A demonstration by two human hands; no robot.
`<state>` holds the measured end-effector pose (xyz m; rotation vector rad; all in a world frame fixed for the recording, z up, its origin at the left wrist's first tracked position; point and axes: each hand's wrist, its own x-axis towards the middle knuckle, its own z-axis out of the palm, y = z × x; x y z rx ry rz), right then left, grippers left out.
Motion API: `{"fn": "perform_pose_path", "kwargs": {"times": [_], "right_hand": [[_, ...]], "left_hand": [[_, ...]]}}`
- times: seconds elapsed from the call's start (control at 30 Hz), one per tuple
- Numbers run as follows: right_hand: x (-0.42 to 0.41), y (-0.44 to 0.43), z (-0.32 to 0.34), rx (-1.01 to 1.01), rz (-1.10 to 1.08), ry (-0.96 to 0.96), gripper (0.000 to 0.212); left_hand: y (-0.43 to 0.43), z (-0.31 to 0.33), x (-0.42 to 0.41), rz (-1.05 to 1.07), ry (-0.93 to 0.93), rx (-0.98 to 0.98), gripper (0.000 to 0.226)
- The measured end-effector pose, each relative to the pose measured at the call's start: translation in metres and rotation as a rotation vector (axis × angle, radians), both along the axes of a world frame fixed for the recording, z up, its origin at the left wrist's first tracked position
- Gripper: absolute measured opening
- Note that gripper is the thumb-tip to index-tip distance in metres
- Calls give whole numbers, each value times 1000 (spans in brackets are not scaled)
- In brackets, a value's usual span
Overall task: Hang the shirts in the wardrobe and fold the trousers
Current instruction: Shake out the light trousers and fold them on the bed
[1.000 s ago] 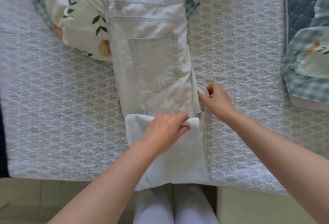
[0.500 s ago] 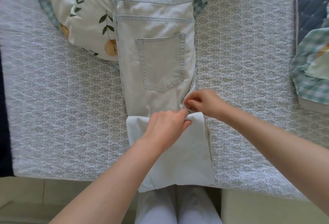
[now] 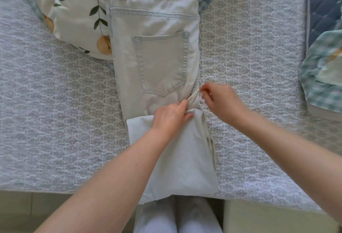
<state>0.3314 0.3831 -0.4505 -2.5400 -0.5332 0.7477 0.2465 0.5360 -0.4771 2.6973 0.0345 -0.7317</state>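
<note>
Right hand [image 3: 220,101] shifted right, pinching a raised fabric fold [image 3: 193,100]; left hand [image 3: 170,118] grips turned-up hem [image 3: 138,121]; one pale denim trousers [image 3: 157,20], one back pocket [image 3: 162,62]

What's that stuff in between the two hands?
A bunched-up fold of the jeans, gripped by the left hand and pinched by the right hand. The head view shows it.

patterned bedspread [image 3: 64,112], floral pillow [image 3: 74,10], blue quilt [image 3: 323,1]
</note>
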Motion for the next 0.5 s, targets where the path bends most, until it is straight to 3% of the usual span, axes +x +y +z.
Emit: {"fn": "perform_pose_path", "kwargs": {"times": [0.1,0.17,0.23,0.33,0.4,0.5], "right_hand": [[-19,-23,3,144,411,-355,32],[-32,-38,-2,145,789,-444,42],[-35,-50,-10,66,1025,-452,50],[-28,-59,-24,-87,1146,-449,70],[-22,-58,-29,-141,1196,-478,78],[-15,-60,-37,-118,1256,-532,69]], "left_hand": [[3,0,-1,97,16,-81,39],[10,1,-4,119,-68,-165,37],[26,0,-11,69,-220,-215,33],[58,-7,-31,-82,-500,-156,30],[81,-8,-51,-304,-640,-118,32],[120,-6,-77,-709,-570,-74,47]]}}
